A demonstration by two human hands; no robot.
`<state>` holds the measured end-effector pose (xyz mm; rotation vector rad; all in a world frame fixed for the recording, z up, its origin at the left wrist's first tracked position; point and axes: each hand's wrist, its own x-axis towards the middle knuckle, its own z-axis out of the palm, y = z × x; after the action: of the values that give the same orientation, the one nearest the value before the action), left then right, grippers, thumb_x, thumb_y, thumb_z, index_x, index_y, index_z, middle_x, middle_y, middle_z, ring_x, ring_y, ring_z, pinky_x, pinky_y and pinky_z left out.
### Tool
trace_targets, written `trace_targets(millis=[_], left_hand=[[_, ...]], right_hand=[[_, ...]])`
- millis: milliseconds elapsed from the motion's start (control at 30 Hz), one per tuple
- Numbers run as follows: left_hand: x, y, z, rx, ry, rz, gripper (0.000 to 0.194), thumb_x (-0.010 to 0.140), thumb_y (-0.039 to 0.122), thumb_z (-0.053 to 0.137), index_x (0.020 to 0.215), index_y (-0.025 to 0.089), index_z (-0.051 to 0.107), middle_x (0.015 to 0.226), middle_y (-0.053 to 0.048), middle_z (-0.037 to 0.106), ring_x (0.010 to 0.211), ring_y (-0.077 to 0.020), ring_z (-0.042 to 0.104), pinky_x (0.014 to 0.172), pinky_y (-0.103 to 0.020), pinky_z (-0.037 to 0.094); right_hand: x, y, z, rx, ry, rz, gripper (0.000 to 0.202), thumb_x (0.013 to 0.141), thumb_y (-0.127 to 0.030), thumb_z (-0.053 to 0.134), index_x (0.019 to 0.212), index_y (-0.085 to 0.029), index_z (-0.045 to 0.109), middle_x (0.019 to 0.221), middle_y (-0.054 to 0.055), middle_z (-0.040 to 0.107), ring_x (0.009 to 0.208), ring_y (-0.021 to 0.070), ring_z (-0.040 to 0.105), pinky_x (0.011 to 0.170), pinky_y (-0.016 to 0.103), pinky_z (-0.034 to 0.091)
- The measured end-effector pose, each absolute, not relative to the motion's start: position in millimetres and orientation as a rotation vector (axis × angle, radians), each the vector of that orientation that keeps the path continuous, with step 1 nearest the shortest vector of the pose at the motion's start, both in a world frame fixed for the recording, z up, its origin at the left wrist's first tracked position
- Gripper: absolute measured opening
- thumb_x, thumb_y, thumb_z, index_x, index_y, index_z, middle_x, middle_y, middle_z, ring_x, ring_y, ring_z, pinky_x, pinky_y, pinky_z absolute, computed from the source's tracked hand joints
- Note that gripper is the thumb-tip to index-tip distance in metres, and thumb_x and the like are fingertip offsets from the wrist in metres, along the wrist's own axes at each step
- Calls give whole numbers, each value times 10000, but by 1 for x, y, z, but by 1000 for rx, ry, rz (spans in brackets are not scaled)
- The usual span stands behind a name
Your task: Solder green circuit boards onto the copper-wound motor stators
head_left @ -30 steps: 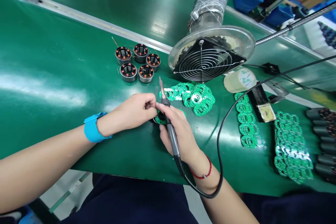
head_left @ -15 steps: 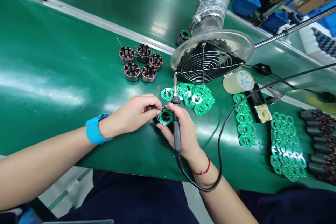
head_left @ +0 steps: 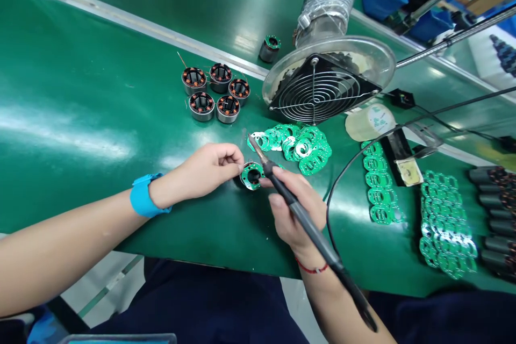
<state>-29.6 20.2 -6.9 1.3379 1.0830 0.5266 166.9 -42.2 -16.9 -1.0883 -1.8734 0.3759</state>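
Observation:
My right hand (head_left: 300, 207) is closed around a soldering iron (head_left: 300, 212), its bare tip angled up and left over the edge of a pile of ring-shaped green circuit boards (head_left: 310, 150). Just below the tip, a motor stator topped with a green ring board (head_left: 248, 177) stands on the bench. My left hand (head_left: 220, 169) is pinched at the stator's left edge; whatever lies between those fingertips is too small to make out. The right hand's fingers are close to the stator's right side, and I cannot tell whether they touch it.
Several wound stators (head_left: 201, 106) stand left of a fume extractor fan (head_left: 314, 88). One board-topped stator (head_left: 269, 49) is behind it. Rightward are a board strip (head_left: 379, 180), a soldering iron stand (head_left: 403, 158), stacked board panels (head_left: 445, 226) and dark cylinders (head_left: 494, 220). The iron's cable (head_left: 342, 172) arcs across.
The soldering iron has swung from upright to a leftward slant, its tip now lower and further left. My right hand has shifted right and turned; my left hand has drawn back slightly left.

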Motion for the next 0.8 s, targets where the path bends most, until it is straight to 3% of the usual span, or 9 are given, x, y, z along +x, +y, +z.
trace_targets(millis=[100, 233, 467, 567, 700, 800], left_hand=[[-29, 19, -10, 1382, 1096, 517, 80, 760, 232, 540, 716, 173, 572, 592, 58, 502, 541, -81, 423, 514, -220, 321], [-28, 19, -11, 1421, 1121, 527, 77, 768, 220, 533, 709, 175, 553, 595, 58, 494, 541, -81, 418, 508, -221, 309], [-28, 18, -11, 1429, 1127, 510, 75, 793, 218, 518, 741, 177, 552, 611, 57, 499, 554, -84, 426, 512, -221, 313], [-28, 18, -13, 1442, 1128, 509, 73, 798, 220, 519, 744, 180, 548, 614, 58, 500, 555, -86, 429, 512, -220, 315], [-27, 17, -13, 1473, 1124, 512, 85, 811, 231, 510, 739, 187, 525, 605, 61, 489, 547, -89, 427, 509, -221, 315], [-28, 17, -12, 1569, 1130, 509, 84, 816, 221, 494, 740, 191, 512, 607, 61, 473, 554, -97, 423, 516, -226, 325]], right_hand=[[173, -48, -23, -1078, -1690, 393, 235, 983, -324, 499, 1154, -254, 644, 753, -2, 707, 570, 161, 671, 580, 331, 552], [176, -51, -25, -997, -1666, 359, 246, 973, -360, 464, 1018, -246, 677, 652, -4, 630, 510, 166, 602, 526, 346, 519], [176, -49, -21, -957, -1662, 393, 199, 954, -320, 514, 1002, -228, 684, 616, -20, 602, 478, 142, 544, 497, 315, 460], [178, -49, -23, -964, -1682, 368, 230, 970, -331, 505, 1119, -254, 663, 644, -26, 641, 485, 149, 588, 511, 319, 495], [175, -43, -22, -1102, -1795, 423, 362, 1000, -288, 482, 1360, -276, 522, 957, 38, 767, 792, 193, 741, 736, 367, 587], [167, -36, -22, -1167, -2042, 370, 362, 975, -254, 527, 1336, -270, 540, 1136, 82, 743, 1095, 241, 685, 885, 409, 556]])
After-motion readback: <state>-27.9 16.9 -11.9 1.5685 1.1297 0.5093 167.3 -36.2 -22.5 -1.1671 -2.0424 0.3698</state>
